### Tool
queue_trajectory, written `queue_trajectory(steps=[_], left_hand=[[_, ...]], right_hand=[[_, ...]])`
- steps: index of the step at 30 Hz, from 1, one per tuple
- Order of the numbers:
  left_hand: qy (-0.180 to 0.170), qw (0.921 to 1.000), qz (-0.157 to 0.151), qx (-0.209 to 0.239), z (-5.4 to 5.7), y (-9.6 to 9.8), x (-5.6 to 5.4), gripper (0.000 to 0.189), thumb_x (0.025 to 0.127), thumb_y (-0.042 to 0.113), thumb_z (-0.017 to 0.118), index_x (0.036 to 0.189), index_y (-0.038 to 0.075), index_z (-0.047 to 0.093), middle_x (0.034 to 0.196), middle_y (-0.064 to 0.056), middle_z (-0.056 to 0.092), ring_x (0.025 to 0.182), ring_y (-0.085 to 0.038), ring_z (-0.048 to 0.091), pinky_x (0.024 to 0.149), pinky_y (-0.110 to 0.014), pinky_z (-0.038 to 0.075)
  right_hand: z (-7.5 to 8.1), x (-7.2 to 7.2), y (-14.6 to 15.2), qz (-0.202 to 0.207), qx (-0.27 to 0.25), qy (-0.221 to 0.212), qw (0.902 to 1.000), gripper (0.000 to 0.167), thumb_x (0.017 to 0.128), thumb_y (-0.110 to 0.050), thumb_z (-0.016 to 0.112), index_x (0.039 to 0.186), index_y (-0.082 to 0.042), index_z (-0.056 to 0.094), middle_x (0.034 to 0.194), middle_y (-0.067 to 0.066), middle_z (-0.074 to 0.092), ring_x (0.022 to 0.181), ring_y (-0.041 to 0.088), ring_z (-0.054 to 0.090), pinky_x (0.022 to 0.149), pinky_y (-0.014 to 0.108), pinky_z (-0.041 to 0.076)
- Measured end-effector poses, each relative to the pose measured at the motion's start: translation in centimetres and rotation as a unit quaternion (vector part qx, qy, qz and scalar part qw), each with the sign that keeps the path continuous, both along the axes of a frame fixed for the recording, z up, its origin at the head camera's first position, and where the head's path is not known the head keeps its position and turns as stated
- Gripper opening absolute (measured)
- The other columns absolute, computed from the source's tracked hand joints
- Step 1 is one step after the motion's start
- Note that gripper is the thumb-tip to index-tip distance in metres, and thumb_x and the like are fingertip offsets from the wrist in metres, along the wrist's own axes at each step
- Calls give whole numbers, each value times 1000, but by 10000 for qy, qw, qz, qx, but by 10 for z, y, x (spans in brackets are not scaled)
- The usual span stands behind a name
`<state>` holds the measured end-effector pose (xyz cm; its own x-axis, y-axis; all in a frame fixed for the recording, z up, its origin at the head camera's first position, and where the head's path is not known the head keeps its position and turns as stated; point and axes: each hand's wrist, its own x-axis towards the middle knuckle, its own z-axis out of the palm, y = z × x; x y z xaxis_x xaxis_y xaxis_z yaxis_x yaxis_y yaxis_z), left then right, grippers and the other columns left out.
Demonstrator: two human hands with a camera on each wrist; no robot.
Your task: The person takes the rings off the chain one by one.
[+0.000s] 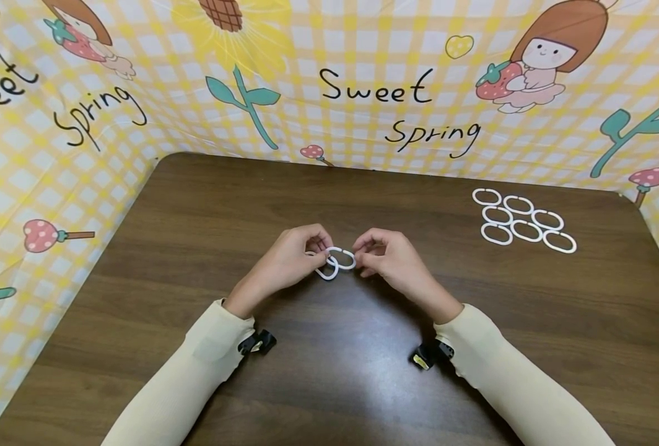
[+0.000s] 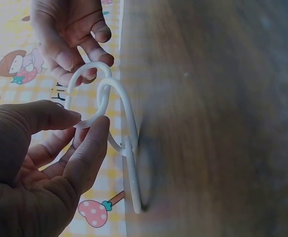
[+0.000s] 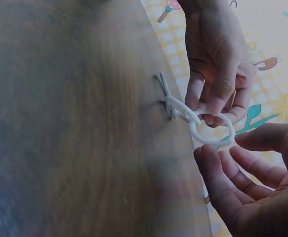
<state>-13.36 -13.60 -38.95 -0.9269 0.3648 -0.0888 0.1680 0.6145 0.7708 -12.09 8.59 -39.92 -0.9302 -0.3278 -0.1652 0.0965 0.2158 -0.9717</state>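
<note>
My left hand (image 1: 296,253) pinches a white oval link (image 2: 98,64) between thumb and forefinger. This link has a small gap in its side. Through it passes a second white link (image 2: 127,106), which hangs down from it. A third link (image 2: 133,180), seen edge-on in the left wrist view, joins the second one and stands at the tabletop. My right hand (image 1: 392,255) is at the far end of the pinched link. Its thumb and fingertips are right at that link's edge, spread apart and not closed round it.
Several more white oval links (image 1: 511,218) lie in a loose group at the back right of the brown wooden table (image 1: 196,198). A yellow checked cloth (image 1: 357,124) with printed pictures hangs behind the table and along its sides.
</note>
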Motion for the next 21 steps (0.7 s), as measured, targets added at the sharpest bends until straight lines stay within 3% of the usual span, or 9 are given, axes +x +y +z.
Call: queue_trajectory(steps=[12,21], left_hand=[[36,10000,-4,20,1,1,1,5,94,7,70,99,6,71,90,-5,72,86,-17,66,78,-29,51],[-45,10000,-37,81,0,0,1,7,95,8,70,101,6,72,94,-6,72,89,-18,67,80,-30,52]], right_hand=[[-1,0,-6,19,-16,-124,9999,17,94,5,65,110,10,68,97,21,70,76,16,70,68,31,63],[-3,-2,-6,31,185,-18,9998,13,93,5,65,105,9,70,90,14,70,76,19,70,68,31,63]])
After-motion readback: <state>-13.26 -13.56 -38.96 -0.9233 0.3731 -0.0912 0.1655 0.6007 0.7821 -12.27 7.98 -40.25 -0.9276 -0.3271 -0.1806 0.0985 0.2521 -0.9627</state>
